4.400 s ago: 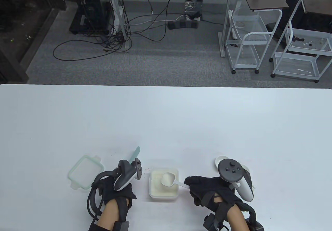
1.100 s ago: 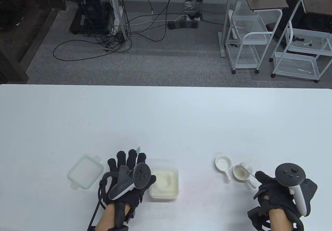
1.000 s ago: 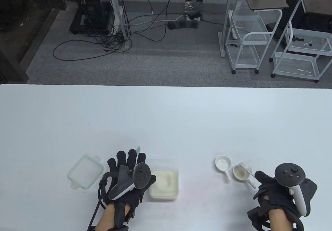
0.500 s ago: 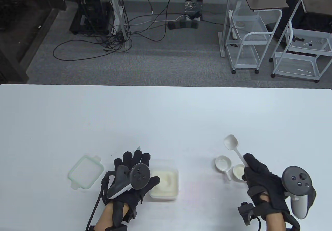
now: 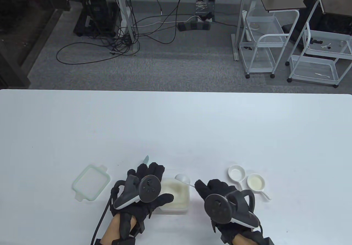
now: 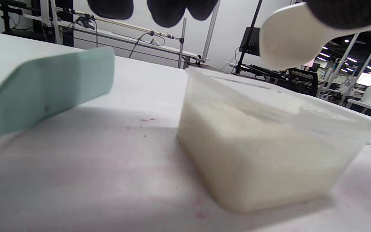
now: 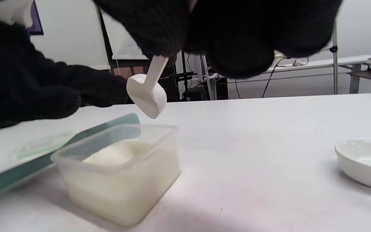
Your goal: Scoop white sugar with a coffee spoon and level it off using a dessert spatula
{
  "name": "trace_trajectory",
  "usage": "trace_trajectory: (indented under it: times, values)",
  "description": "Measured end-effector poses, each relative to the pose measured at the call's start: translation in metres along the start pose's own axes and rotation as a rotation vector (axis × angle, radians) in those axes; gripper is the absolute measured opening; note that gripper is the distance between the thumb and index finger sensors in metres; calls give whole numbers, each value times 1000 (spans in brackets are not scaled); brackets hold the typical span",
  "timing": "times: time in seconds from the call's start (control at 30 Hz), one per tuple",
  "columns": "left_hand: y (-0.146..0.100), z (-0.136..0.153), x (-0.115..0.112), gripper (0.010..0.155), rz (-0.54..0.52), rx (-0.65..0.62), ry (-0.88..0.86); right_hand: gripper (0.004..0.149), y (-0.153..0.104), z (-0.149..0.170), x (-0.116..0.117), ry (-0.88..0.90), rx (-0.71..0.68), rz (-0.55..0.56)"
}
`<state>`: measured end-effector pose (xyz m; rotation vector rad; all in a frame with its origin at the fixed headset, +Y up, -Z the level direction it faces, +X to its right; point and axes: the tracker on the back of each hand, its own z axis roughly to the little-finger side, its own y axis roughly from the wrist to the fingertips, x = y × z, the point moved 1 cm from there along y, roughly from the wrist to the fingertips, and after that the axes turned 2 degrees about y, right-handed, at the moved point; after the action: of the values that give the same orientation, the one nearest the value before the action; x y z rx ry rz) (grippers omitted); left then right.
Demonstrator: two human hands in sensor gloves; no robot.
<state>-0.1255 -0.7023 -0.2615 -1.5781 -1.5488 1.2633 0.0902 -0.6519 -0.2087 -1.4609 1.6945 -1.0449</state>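
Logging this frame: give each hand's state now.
Left hand: open, fingers straight beside the tub.
Right hand: pinches the spoon.

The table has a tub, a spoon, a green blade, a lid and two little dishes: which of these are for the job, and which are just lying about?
For the job:
- sugar tub
- spoon, pinched by the right hand
- green spatula, lying beside the tub under the left hand

Lying about:
- green-rimmed lid
- two white dishes
- carts beyond the table

A green-rimmed lid (image 5: 91, 185) lies on the white desk (image 5: 176, 124) — two small white handled dishes (image 5: 237, 173) (image 5: 256, 182) sit side by side; beyond, floor cables (image 5: 121, 40) and wire carts (image 5: 264, 44).
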Motion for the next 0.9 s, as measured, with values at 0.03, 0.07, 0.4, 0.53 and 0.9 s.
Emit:
trace_trajectory:
  times: [0.03,0.07,0.4,0.53,0.9]
  values:
    - [1,0,-3,109,5,-15,19,46,1,-5,3,-33,-11,2]
    - [2,-1,-5,111,11,-30,46,46,2,-10,6,-59,-20,-13]
    - [8,-7,-20,112,57,-55,84,46,5,-26,23,-221,-40,-44]
    - [13,-10,-27,112,80,-57,74,46,5,-29,24,-244,-46,-31]
    - [14,-11,-27,110,107,-35,66,47,6,-36,32,-352,-40,-49]
